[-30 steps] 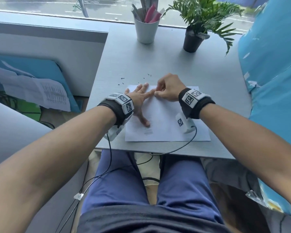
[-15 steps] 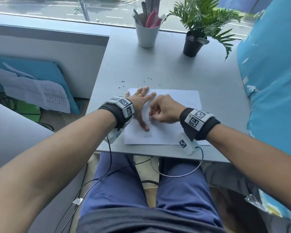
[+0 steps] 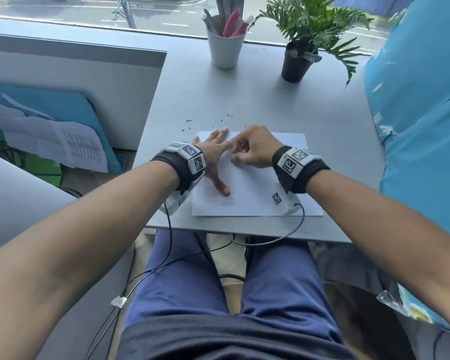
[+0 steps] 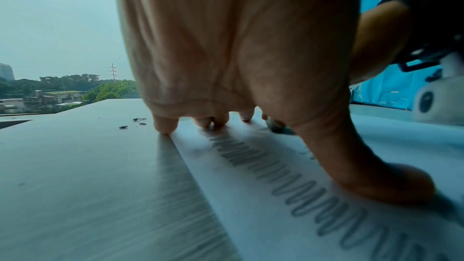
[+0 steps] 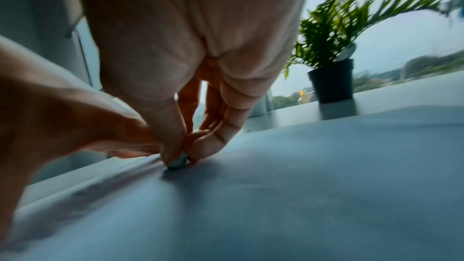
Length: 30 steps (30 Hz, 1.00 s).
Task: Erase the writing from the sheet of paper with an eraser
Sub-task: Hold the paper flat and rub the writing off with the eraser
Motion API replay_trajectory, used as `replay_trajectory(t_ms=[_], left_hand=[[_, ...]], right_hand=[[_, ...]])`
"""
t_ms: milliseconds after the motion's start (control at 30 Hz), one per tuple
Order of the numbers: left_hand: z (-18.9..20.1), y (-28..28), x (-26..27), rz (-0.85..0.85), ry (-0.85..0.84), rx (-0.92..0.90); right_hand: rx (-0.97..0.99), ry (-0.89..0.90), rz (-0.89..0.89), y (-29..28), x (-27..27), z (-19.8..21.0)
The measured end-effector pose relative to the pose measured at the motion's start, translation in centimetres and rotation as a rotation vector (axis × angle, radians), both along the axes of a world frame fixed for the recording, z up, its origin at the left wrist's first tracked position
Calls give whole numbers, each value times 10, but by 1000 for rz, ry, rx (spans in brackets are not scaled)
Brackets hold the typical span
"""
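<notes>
- One paper (image 3: 255, 188) lying flat near the 6 o'clock edge of the desk (image 3: 244, 100), long side running 9 to 3 o'clock.
- Pencil loops (image 4: 288, 182) running along the paper's 9 o'clock margin in the left wrist view; a faint patch of marks near the 7 o'clock corner in the head view.
- Small eraser (image 5: 178, 163) pinched by the right hand (image 3: 252, 149), thumb and fingers curled tight round it, its tip on the sheet around 11 o'clock of the paper's middle.
- Left hand (image 3: 215, 157) spread flat, fingers straight, pressing the sheet down at its 9 o'clock side, thumb reaching toward 6 o'clock; holding nothing.
- Judged step: rubbing out the upper part of the writing, with most of the loop column apparently still to clear.
- To do it well: keep short strokes, press only as hard as the sheet tolerates, rub away from the pinning hand so the paper stays taut and does not buckle or tear.
- Keep the flat hand close to the rubbed spot; shift it toward 6 o'clock as the work moves down the column.
- Likely risk: such a small eraser slipping from the pinch, fingertips smearing graphite.
- Several dark crumbs (image 3: 189, 120) scattered on the desk just beyond the 12 o'clock edge; worth brushing off later.
- Cup (image 3: 225, 48) of pens at 12 o'clock, plant (image 3: 296, 63) at 1 o'clock, both well apart.
</notes>
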<state>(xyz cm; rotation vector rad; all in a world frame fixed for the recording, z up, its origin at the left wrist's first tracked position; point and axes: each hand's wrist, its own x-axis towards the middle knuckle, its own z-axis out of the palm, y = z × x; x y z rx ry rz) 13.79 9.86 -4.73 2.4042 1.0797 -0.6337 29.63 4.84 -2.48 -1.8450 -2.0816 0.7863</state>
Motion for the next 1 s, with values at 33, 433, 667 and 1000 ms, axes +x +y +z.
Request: replay_trajectory(t_ms=[33,433,667,1000], left_hand=[[0,-1,0,-2,2,-2],[-4,-2,-9,-23,-71,42],[-11,-20,-34,-78,-113,54],[-16,-19,-35,-66,-115,19]], right_hand=[[25,12,-18,0,-1,-3],[5,-11,-100,-10,4,-10],[19,-65,-94,-8,-1,-7],[-118,-26,115,-40,-26,-5]])
